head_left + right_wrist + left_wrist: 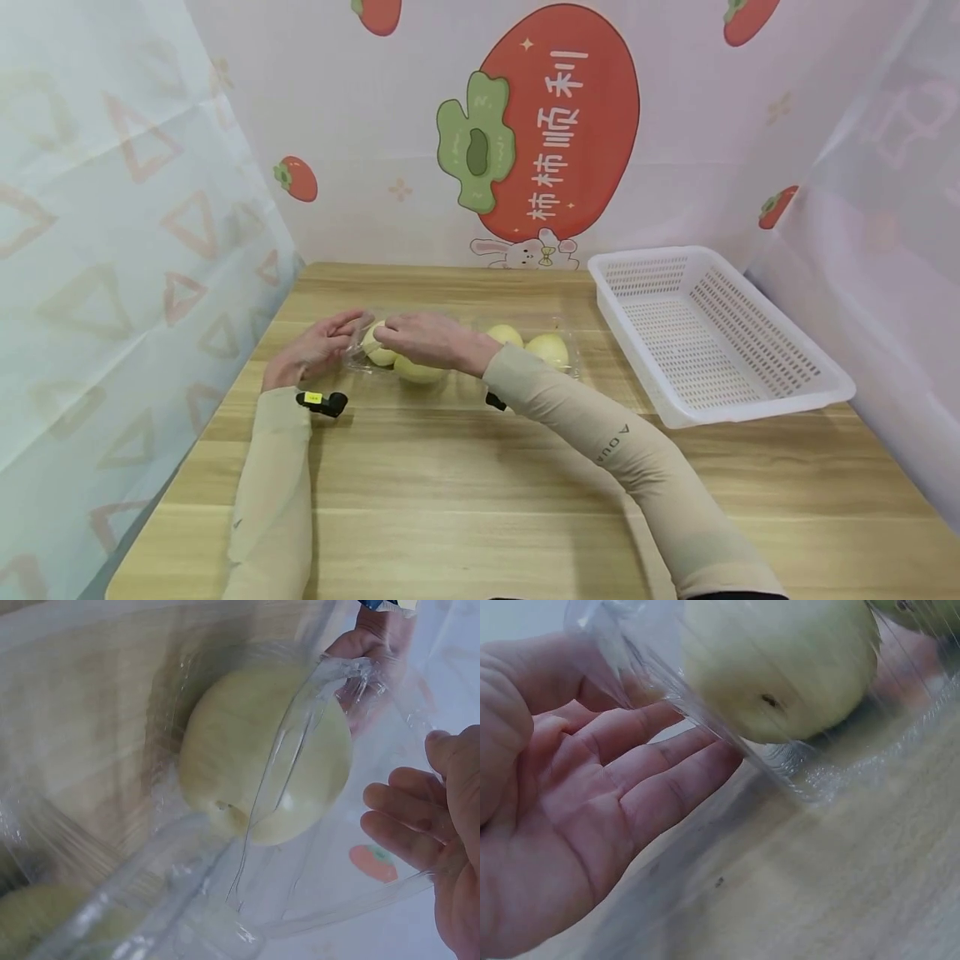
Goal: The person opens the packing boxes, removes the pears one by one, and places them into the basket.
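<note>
A clear plastic package (289,750) holds pale yellow, pear-like fruits (418,370) on the table's left half. At its left end is my left hand (592,787), its fingers extended along the plastic edge and its thumb partly behind the plastic. Over the package, my right hand (423,337) has curled fingers; in the right wrist view its thumb and fingers (409,817) meet the edge of the clear plastic. Just right of it, more of these fruits (547,351) sit in clear plastic, partly behind the right wrist. Whether both plastic parts join is hidden.
A white perforated basket (678,417) stands at the right of the wooden table (450,492). Patterned cloth walls (375,208) close off the back and both sides. Black wrist cameras (322,404) sit on the sleeved wrists.
</note>
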{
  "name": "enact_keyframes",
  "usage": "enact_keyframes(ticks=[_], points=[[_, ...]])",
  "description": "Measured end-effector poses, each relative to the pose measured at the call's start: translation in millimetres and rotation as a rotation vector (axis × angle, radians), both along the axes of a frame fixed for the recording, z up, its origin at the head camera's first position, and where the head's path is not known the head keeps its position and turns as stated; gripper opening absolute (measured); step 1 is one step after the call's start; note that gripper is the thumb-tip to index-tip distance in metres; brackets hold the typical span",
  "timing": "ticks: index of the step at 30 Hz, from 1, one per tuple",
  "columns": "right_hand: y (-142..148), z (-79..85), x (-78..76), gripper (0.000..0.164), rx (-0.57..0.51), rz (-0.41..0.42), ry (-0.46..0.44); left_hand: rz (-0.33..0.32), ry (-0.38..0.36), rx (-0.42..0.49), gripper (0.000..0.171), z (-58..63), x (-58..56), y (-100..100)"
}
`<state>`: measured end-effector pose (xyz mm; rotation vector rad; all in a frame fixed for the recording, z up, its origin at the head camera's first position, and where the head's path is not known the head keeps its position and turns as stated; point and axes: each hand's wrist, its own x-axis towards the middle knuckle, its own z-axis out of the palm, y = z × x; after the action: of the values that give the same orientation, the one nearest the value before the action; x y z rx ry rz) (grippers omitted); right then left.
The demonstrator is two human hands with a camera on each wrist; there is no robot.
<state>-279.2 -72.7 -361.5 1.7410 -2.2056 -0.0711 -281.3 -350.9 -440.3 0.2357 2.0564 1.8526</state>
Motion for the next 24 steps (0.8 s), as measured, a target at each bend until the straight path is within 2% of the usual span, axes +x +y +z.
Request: enact_keyframes(ticks=[4, 9, 16, 19, 24], points=[[-0.3, 3.6, 2.1, 0.012, 0.045, 0.014, 0.028, 0.003, -0.002, -0.008, 0.07, 2.2, 0.7, 0.3], [-2.3, 5.6, 4.1, 0.012, 0.091, 0.021, 0.106, -0.01, -0.003, 0.001, 0.071, 3.8, 1.1, 1.4], [-7.2, 8.3, 6.8, 0.012, 0.146, 0.004, 0.265, -0.017, 0.014, -0.03, 0.075, 4.6, 0.2, 4.0], [-8.9, 9.4, 7.5, 0.014, 0.168, -0.012, 0.254, -0.012, 0.009, -0.019, 0.075, 4.2, 1.0, 3.9], [-11.8, 9.4, 6.8, 0.019, 0.198, -0.043, 0.181, 0.001, -0.011, 0.026, 0.072, 2.6, 3.2, 1.8]])
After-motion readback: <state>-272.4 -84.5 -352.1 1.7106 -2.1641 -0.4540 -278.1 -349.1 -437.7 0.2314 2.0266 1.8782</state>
